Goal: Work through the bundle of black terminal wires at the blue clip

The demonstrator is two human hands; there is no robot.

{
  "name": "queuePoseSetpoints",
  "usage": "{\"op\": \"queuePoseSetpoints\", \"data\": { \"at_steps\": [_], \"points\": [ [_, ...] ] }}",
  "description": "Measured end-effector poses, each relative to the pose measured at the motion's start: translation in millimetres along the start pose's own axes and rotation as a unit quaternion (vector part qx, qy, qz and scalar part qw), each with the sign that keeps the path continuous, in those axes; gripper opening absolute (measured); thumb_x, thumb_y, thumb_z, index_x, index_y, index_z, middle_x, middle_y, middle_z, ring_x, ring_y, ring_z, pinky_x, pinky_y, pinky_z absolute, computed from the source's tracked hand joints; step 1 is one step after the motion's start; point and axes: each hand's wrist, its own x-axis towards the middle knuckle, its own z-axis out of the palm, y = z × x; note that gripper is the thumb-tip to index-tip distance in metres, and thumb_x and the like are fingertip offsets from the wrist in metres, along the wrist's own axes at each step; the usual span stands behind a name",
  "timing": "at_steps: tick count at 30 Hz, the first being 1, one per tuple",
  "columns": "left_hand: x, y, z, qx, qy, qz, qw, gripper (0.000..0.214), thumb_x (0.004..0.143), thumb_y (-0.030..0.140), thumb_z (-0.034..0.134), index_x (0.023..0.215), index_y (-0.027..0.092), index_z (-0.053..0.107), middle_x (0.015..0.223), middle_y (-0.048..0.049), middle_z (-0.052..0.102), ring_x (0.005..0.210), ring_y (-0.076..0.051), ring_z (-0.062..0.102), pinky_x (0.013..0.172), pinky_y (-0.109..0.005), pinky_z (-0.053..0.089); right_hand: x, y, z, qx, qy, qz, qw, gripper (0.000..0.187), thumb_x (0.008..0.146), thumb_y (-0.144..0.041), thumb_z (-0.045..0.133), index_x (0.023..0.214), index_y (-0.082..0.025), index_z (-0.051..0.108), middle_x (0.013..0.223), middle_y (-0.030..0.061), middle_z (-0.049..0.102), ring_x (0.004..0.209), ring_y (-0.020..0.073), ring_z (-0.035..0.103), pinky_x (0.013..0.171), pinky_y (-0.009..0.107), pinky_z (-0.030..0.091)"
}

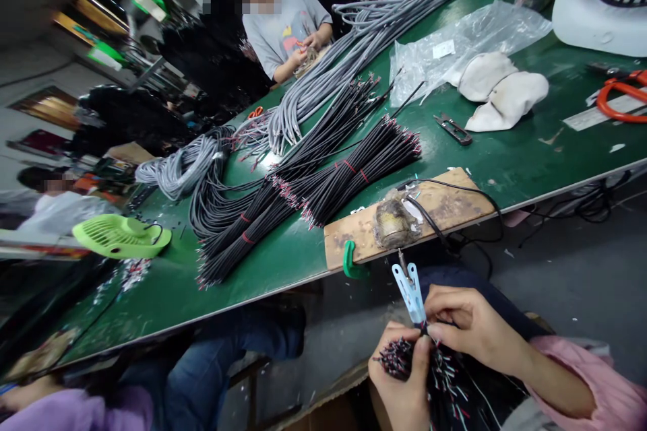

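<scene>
My left hand (pixel 402 377) is closed around a bundle of thin black wires with red and white stripped tips (pixel 445 384), held low over my lap. My right hand (pixel 468 326) pinches the wire ends together with a pale blue plastic clip (pixel 412 291) that sticks up from between my fingers. Both hands sit just below the table edge, under a wooden board (pixel 445 205) that carries a dirty soldering pot (pixel 394 223) with a black cord.
The green table (pixel 505 161) holds bundles of black wires (pixel 323 182), long grey cables (pixel 354 40), snips (pixel 453 129), plastic bags, white cloths (pixel 505 97), orange scissors (pixel 624 97), a white fan and a green fan grille (pixel 118 236). A person across handles wires; others sit at left.
</scene>
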Motion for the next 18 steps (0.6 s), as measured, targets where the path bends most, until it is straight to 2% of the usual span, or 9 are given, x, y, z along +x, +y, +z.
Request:
{"op": "queuePoseSetpoints", "data": {
  "at_steps": [6, 9, 11, 14, 16, 18],
  "points": [
    [1, -5, -3.1, -0.002, 0.004, -0.002, 1.0, 0.021, 0.071, 0.032, 0.081, 0.063, 0.018, 0.068, 0.062, 0.0007, 0.06, 0.06, -0.014, 0.056, 0.06, -0.021, 0.046, 0, -7, 4, -0.131, 0.074, -0.085, 0.985, 0.011, 0.076, -0.009, 0.059, 0.069, -0.014, 0.066, 0.067, 0.0023, 0.059, 0.067, 0.0154, 0.05, 0.062, 0.027, 0.038],
    [2, -10, -7.2, -0.01, 0.01, -0.017, 1.0, 0.021, 0.073, 0.032, 0.079, 0.064, 0.017, 0.067, 0.062, 0.0011, 0.058, 0.06, -0.013, 0.055, 0.059, -0.021, 0.044, 3, -2, 0, -0.131, 0.118, -0.089, 0.98, 0.011, 0.076, -0.009, 0.06, 0.069, -0.015, 0.065, 0.066, 0.0016, 0.058, 0.066, 0.0155, 0.05, 0.064, 0.028, 0.039],
    [3, -10, -7.1, -0.014, 0.003, -0.017, 1.0, 0.02, 0.072, 0.031, 0.08, 0.064, 0.018, 0.068, 0.062, 0.0013, 0.059, 0.06, -0.013, 0.056, 0.059, -0.02, 0.045, 6, 0, -2, -0.078, 0.089, -0.055, 0.991, 0.005, 0.077, -0.014, 0.065, 0.075, -0.015, 0.069, 0.071, 0.003, 0.061, 0.069, 0.0166, 0.052, 0.065, 0.029, 0.041],
    [3, -9, -4.4, 0.0, -0.013, -0.015, 1.0, 0.019, 0.069, 0.03, 0.082, 0.062, 0.017, 0.07, 0.061, -0.0004, 0.063, 0.06, -0.014, 0.059, 0.062, -0.022, 0.048, 8, -2, -3, -0.026, 0.021, -0.019, 0.999, 0.009, 0.078, -0.022, 0.071, 0.078, -0.014, 0.073, 0.075, 0.0052, 0.063, 0.07, 0.018, 0.055, 0.063, 0.029, 0.042],
    [2, -11, -4.2, 0.017, -0.005, -0.05, 0.999, 0.022, 0.068, 0.034, 0.082, 0.064, 0.016, 0.071, 0.064, -0.0033, 0.066, 0.063, -0.017, 0.063, 0.062, -0.024, 0.05, 8, -7, -2, -0.07, 0.03, -0.055, 0.996, 0.012, 0.082, -0.02, 0.069, 0.072, -0.013, 0.072, 0.07, 0.0052, 0.063, 0.069, 0.0182, 0.055, 0.065, 0.031, 0.041],
    [0, -15, -6.7, 0.027, 0.015, -0.112, 0.993, 0.028, 0.066, 0.04, 0.082, 0.07, 0.014, 0.071, 0.066, -0.0056, 0.069, 0.064, -0.021, 0.065, 0.059, -0.028, 0.052, 6, -12, -3, -0.15, 0.044, -0.121, 0.98, 0.019, 0.087, -0.016, 0.062, 0.07, -0.014, 0.068, 0.067, 0.0049, 0.062, 0.071, 0.0184, 0.053, 0.07, 0.033, 0.039]
  ]
}}
